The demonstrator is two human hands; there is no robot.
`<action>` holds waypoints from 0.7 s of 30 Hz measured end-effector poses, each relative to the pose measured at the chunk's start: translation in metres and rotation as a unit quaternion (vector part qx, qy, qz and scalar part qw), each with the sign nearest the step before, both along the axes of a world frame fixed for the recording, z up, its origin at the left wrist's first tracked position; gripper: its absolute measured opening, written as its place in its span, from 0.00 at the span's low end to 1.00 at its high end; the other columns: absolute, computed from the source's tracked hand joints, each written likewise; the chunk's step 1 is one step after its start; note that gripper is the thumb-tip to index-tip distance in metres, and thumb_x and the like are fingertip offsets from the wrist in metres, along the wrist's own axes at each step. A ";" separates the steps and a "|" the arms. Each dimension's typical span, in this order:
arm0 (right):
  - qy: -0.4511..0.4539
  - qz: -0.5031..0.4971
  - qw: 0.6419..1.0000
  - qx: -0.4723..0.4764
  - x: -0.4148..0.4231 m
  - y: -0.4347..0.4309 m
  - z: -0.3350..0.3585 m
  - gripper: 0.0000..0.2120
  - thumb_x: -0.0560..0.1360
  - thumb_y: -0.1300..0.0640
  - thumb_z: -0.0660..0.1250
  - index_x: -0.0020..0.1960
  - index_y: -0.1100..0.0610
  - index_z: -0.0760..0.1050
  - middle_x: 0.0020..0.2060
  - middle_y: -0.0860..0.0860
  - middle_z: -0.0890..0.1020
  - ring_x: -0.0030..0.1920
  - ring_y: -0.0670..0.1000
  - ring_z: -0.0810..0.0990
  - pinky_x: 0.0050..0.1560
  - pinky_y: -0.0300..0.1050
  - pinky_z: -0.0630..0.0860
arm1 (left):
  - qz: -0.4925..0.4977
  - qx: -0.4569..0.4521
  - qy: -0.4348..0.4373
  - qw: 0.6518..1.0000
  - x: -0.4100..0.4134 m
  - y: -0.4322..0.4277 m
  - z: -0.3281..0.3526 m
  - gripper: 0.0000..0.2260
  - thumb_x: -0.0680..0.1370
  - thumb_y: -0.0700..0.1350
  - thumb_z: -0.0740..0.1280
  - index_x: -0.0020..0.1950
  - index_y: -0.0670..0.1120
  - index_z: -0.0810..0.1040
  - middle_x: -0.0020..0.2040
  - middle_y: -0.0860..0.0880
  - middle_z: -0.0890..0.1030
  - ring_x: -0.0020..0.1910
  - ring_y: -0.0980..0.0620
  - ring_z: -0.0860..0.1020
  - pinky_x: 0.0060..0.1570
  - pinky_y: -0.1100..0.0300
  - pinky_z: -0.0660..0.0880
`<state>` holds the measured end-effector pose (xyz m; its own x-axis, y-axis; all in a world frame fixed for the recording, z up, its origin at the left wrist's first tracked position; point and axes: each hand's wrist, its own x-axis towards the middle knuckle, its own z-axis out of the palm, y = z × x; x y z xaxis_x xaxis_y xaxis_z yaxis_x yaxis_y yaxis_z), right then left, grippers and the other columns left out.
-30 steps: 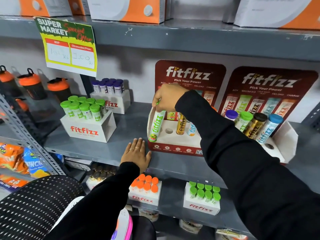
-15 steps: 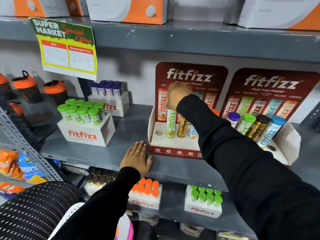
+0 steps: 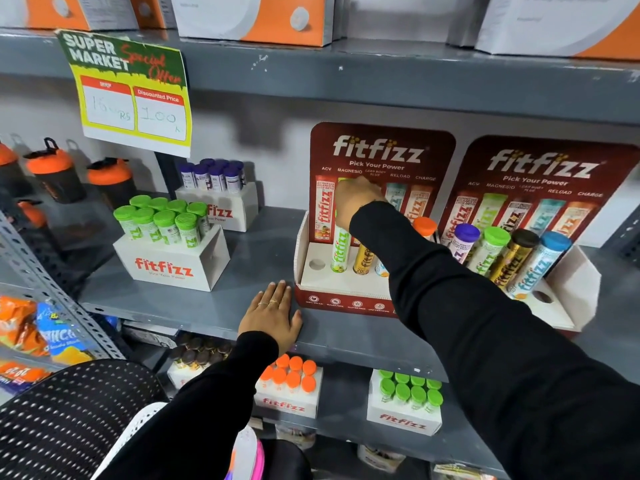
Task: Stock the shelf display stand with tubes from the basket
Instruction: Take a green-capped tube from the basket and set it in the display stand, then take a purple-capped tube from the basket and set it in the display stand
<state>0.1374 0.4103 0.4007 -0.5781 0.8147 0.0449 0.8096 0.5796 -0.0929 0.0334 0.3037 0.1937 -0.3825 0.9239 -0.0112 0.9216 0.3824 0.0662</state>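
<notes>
The right hand (image 3: pixel 356 199) grips the top of a white-and-green tube (image 3: pixel 340 249) standing in the second slot of the maroon cardboard display stand (image 3: pixel 346 299) at frame centre. The first slot is empty. The left hand (image 3: pixel 272 315) lies flat on the grey shelf (image 3: pixel 194 306), holding nothing.

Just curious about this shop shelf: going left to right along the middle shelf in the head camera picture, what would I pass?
Orange-lidded shaker bottles → box of green-capped tubes → box of purple-capped tubes → left display stand, where the right hand sets a green tube → right display stand.
</notes>
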 end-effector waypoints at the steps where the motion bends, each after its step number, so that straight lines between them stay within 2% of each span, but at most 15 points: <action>1: -0.002 0.002 1.000 0.001 0.000 0.001 0.000 0.16 0.77 0.67 0.62 0.64 0.65 0.72 0.62 0.59 0.76 0.61 0.59 0.78 0.59 0.50 0.76 | -0.001 0.001 0.000 1.000 0.000 0.000 0.000 0.28 0.81 0.57 0.44 0.76 0.44 0.47 0.77 0.47 0.49 0.75 0.50 0.45 0.73 0.55 0.43; 6: -0.018 0.018 0.999 0.028 -0.002 0.000 -0.003 0.15 0.76 0.70 0.60 0.62 0.66 0.74 0.60 0.61 0.77 0.59 0.60 0.78 0.57 0.49 0.77 | 0.003 0.002 0.006 1.000 0.000 0.001 -0.001 0.28 0.81 0.58 0.44 0.76 0.45 0.47 0.77 0.47 0.48 0.75 0.50 0.45 0.73 0.55 0.43; 9: -0.015 0.046 0.995 0.087 -0.005 -0.009 -0.010 0.14 0.76 0.68 0.61 0.60 0.64 0.75 0.57 0.61 0.79 0.57 0.61 0.78 0.54 0.51 0.77 | 0.000 0.022 -0.007 1.000 -0.002 0.001 -0.002 0.27 0.81 0.57 0.45 0.76 0.44 0.50 0.77 0.47 0.51 0.75 0.50 0.47 0.73 0.56 0.43; 11: 0.012 0.086 0.987 0.135 -0.012 -0.020 -0.018 0.14 0.74 0.69 0.60 0.58 0.64 0.76 0.56 0.61 0.80 0.58 0.61 0.77 0.54 0.50 0.76 | -0.012 0.085 -0.046 0.995 -0.004 -0.006 0.000 0.27 0.80 0.55 0.47 0.73 0.41 0.60 0.74 0.44 0.61 0.74 0.47 0.56 0.72 0.54 0.50; 13: 0.070 0.154 0.971 0.171 -0.026 -0.034 -0.033 0.14 0.72 0.69 0.60 0.55 0.63 0.78 0.54 0.59 0.81 0.59 0.60 0.77 0.57 0.49 0.76 | -0.029 0.150 -0.061 0.986 -0.008 -0.025 -0.001 0.26 0.78 0.52 0.49 0.65 0.37 0.72 0.67 0.40 0.73 0.68 0.42 0.69 0.69 0.52 0.60; 15: 0.158 0.231 0.936 0.214 -0.046 -0.057 -0.057 0.13 0.67 0.70 0.64 0.47 0.62 0.82 0.46 0.58 0.85 0.50 0.60 0.81 0.50 0.49 0.80 | -0.021 0.198 -0.037 0.979 -0.020 -0.056 -0.014 0.21 0.77 0.47 0.53 0.61 0.35 0.75 0.63 0.39 0.76 0.64 0.39 0.72 0.65 0.49 0.63; 17: 0.229 0.295 0.904 0.208 -0.067 -0.085 -0.093 0.09 0.62 0.69 0.66 0.38 0.61 0.83 0.36 0.56 0.85 0.39 0.59 0.82 0.37 0.46 0.82 | 0.013 0.216 -0.010 0.976 -0.033 -0.098 -0.036 0.21 0.79 0.46 0.52 0.61 0.34 0.74 0.63 0.37 0.75 0.64 0.38 0.71 0.64 0.47 0.62; 20: 0.229 0.366 0.897 0.093 -0.093 -0.136 -0.154 0.11 0.64 0.63 0.59 0.32 0.60 0.81 0.30 0.55 0.82 0.33 0.57 0.82 0.28 0.45 0.80 | 0.116 0.185 -0.020 0.976 -0.048 -0.171 -0.087 0.23 0.80 0.47 0.49 0.63 0.33 0.71 0.64 0.36 0.74 0.64 0.37 0.70 0.65 0.46 0.61; 21: 0.200 0.383 0.901 0.046 -0.102 -0.151 -0.179 0.12 0.64 0.62 0.59 0.30 0.59 0.81 0.29 0.55 0.82 0.31 0.57 0.82 0.27 0.43 0.79 | 0.159 0.165 -0.032 0.973 -0.047 -0.196 -0.106 0.22 0.80 0.48 0.49 0.64 0.34 0.71 0.64 0.36 0.74 0.64 0.37 0.70 0.65 0.47 0.61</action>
<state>0.0352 0.2591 0.2215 -0.8914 0.1652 0.4220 0.0809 0.9742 -0.2106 -0.0134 0.1073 0.0873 -0.6578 0.7167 0.2317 0.7502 0.5956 0.2874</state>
